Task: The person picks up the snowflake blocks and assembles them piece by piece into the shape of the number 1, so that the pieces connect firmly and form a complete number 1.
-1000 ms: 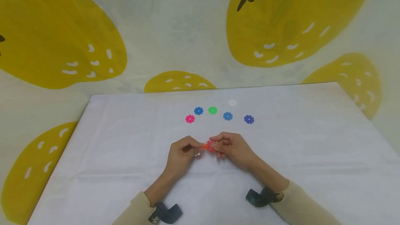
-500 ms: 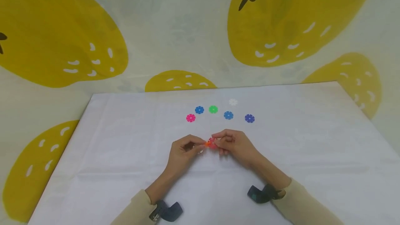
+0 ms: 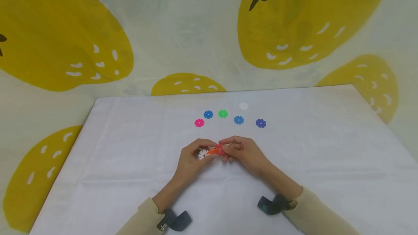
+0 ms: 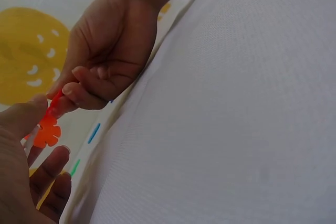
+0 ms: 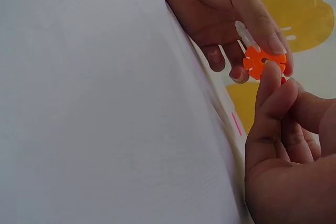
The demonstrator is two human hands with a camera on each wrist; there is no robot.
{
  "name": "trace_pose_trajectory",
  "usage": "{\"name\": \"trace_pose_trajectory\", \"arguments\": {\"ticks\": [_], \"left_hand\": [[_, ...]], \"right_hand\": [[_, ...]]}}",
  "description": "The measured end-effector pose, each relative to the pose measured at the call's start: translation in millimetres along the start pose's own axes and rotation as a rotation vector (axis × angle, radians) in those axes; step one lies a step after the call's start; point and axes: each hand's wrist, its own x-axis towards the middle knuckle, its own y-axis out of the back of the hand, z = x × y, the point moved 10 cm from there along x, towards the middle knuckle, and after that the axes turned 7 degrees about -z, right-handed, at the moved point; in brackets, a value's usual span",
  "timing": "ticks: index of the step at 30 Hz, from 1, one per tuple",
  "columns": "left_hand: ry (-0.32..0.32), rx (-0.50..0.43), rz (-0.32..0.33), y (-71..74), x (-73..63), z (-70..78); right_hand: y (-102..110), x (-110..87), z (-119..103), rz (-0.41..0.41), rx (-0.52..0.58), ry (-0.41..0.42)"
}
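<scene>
Three notched plastic snowflake discs are joined in a short chain between my hands: a white disc (image 3: 203, 154), an orange disc (image 5: 253, 65) and a red disc (image 3: 220, 149). Thumb and fingertips of my left hand (image 3: 192, 157) pinch the chain near where orange meets red, and the white disc sits inside the curve of that hand. From the other side my right hand (image 3: 243, 151) pinches the red disc, partly hiding it. In the right wrist view the orange disc stands at an angle to the white one.
Further back on the white tabletop (image 3: 130, 137) lie separate discs: pink (image 3: 199, 123), dark blue (image 3: 208, 114), green (image 3: 223, 114), light blue (image 3: 238, 120), white (image 3: 243, 106) and violet-blue (image 3: 261, 123). A patterned cloth (image 3: 183, 28) hangs behind the table.
My left fingers have shifted from the orange disc toward the red one, bringing the white disc into view within the left hand. The loose discs lie as before.
</scene>
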Motion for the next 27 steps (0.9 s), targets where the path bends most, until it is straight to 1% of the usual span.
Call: {"name": "trace_pose_trajectory", "arguments": {"ticks": [10,16,20,23,27], "left_hand": [[-0.077,-0.019,-0.011,-2.5,-0.7,2.2],[-0.095,-0.002,-0.002,-1.7,-1.0,4.9],[-0.119,0.022,-0.011,-2.9,-0.9,8.1],[-0.124,0.038,-0.013,-3.6,-0.8,9.1],[-0.106,0.048,-0.001,-2.7,-1.2,7.6]], "right_hand": [[-11,-0.1,5,-0.015,0.176,-0.027],[-11,-0.3,7,-0.005,0.221,-0.042],[-10,-1.2,8,0.004,0.241,-0.047],[-12,-1.2,8,-0.009,0.267,-0.047],[-15,-0.4,9,-0.024,0.314,-0.055]]}}
